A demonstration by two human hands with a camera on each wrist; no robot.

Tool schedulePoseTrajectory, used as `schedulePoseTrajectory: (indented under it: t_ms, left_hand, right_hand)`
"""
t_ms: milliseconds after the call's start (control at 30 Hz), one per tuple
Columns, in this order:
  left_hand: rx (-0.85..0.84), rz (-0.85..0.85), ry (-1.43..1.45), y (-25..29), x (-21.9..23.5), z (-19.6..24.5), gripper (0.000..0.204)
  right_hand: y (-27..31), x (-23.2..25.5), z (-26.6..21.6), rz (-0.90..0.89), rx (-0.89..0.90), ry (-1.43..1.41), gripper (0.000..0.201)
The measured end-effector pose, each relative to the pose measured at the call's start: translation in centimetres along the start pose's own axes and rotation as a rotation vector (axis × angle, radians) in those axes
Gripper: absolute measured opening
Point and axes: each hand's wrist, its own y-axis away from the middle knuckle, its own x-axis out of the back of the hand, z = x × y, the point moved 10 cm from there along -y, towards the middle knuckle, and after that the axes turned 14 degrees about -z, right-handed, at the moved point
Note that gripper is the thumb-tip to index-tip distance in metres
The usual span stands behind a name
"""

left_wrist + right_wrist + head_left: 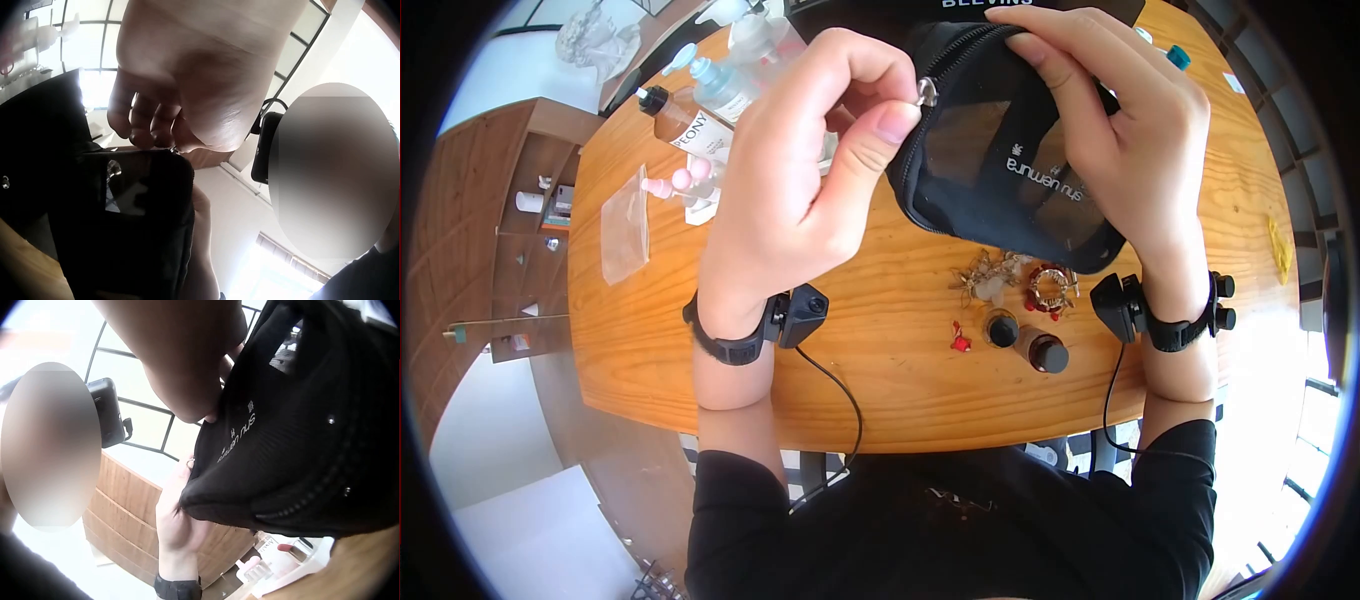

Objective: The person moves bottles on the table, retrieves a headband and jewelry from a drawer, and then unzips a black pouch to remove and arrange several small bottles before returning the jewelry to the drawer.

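A black mesh zip pouch [985,165] with white lettering is held up over the wooden table. Thumb and forefinger of my left hand [800,180] pinch its silver zipper pull [927,92] at the upper left corner. My right hand [1130,120] grips the pouch's top right edge, thumb on the near face and fingers over the rim. In the right wrist view the pouch [294,444] fills much of the frame, with the left hand [178,519] at its far end. What the pouch contains is hidden by the dark mesh.
Below the pouch on the table [900,370] lie a branch-like gold ornament [990,275], a red beaded bracelet [1050,288], a small red piece [960,338] and two dark-capped bottles [1042,350]. Pump bottles [720,90] and a clear plastic bag [624,228] are at the left.
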Motion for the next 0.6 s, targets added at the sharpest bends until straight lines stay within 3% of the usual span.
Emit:
schedulePoseTrajectory:
  t_ms: [200,467,600]
  left_hand:
    - [0.002,0.002,-0.067,-0.3,-0.9,0.5,0.004]
    - [-0.037,-0.051,-0.1,-0.4,-1.2,0.8,0.009]
    - [-0.043,0.062,-0.003,0.0,-0.8,1.0,0.011]
  right_hand:
    - [0.1,-0.3,-0.5,0.068,0.088,-0.032,0.016]
    - [0.5,0.8,2.3,0.088,-0.056,0.036,0.009]
    - [0.0,3.1,3.3,0.117,-0.255,0.104,0.008]
